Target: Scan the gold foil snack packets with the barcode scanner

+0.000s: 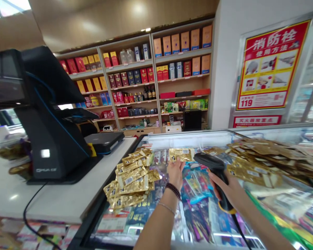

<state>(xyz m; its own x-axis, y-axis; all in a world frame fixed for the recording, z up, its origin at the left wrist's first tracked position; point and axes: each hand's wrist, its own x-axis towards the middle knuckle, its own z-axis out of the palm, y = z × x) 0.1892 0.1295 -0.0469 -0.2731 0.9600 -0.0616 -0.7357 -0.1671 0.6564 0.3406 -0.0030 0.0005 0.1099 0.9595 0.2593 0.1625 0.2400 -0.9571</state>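
My left hand (175, 172) holds up a gold foil packet (182, 154) with a white barcode label, above the glass freezer lid (198, 205). My right hand (231, 192) grips a black barcode scanner (213, 165), its head just right of the packet and pointed toward it. A pile of the same gold packets (131, 178) lies to the left of my left hand on the glass. A larger spread of gold packets (261, 159) covers the glass to the right.
A black checkout terminal (45, 118) stands on the white counter (23, 198) at left, with a cable hanging off the front edge. Shelves of boxed goods (146, 80) line the back wall. A red poster (270, 66) hangs on the right.
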